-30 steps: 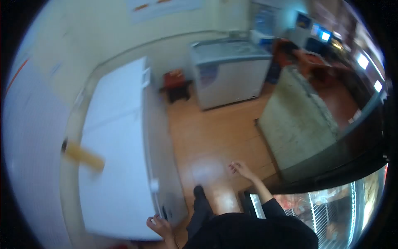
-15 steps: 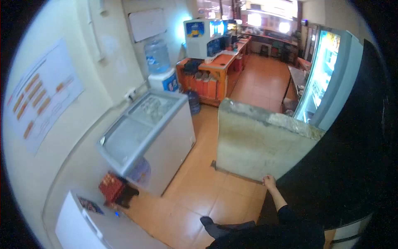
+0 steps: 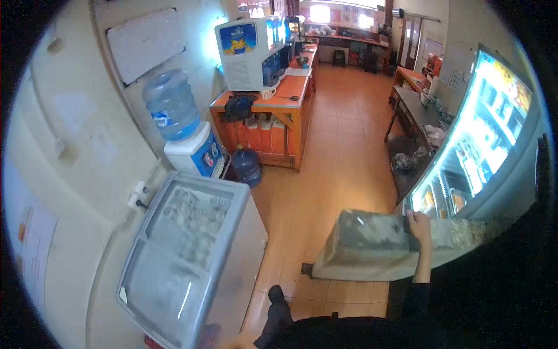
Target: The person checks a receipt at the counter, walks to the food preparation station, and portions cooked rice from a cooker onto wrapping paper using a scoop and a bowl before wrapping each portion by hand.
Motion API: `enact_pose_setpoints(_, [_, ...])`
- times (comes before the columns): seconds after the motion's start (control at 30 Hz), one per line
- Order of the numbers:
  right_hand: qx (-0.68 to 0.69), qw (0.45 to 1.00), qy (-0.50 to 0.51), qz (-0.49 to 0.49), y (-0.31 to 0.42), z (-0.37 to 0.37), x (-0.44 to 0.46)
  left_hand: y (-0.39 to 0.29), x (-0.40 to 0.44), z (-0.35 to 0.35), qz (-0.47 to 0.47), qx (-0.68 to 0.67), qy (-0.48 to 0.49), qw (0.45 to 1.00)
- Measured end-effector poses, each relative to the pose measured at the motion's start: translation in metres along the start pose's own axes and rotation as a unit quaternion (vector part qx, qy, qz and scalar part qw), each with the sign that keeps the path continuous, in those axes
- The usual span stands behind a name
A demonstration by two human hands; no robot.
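My right hand [image 3: 419, 224] is over the top of a low, worn concrete wall [image 3: 372, 230]. Its fingers look loosely bent and apart, with nothing seen in them; whether they press on the wall cannot be made out. At the bottom edge, a skin-coloured blur [image 3: 239, 341] beside the freezer may be my left hand, but its fingers do not show. The chest freezer [image 3: 226, 256] has a glass top, with several frosty items under it. My dark-shod foot [image 3: 278, 296] is on the tiled floor.
A lit glass-door fridge [image 3: 474, 136] rises beyond the wall on the right. Ahead on the left are a water dispenser [image 3: 192, 151], a large water bottle [image 3: 246, 166] and an orange counter [image 3: 293, 102] bearing a drink machine [image 3: 244, 64]. A tiled aisle [image 3: 337, 134] runs between.
I have moved forward, so the freezer, low wall and fridge appear closer. My right hand has risen from beside the wall's lower part to its top.
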State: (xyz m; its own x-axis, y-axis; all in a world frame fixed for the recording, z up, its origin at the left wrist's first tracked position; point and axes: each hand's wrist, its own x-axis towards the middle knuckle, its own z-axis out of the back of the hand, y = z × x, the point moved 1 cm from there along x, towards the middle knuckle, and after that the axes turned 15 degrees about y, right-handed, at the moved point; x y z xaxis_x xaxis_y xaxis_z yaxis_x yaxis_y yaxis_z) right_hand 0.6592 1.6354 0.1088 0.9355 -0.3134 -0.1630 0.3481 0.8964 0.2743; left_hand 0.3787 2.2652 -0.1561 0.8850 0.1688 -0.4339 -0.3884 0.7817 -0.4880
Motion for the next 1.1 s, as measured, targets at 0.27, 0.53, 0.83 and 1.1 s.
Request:
enact_pose_setpoints(0.27, [-0.031,0.993,0.085,-0.073,0.006,-0.028,0.031,-0.337,0.419,0.191,-0.354,0.218,-0.074,0.907])
enact_pose_setpoints(0.53, [0.237,0.766,0.501,-0.327,0.052,-0.008,0.145,-0.336,0.520,0.185,-0.126,0.204,0.037,0.970])
enact_pose_setpoints(0.83, [0.344,0.781,0.521,-0.012,0.144,-0.086,0.446,-0.345,0.675,0.136,0.016,0.214,0.248,0.945])
enact_pose_setpoints(1.1, [0.280,0.730,0.611,-0.124,0.082,-0.200,0.686,-0.721,1.023,0.127,-0.244,0.179,0.188,0.934])
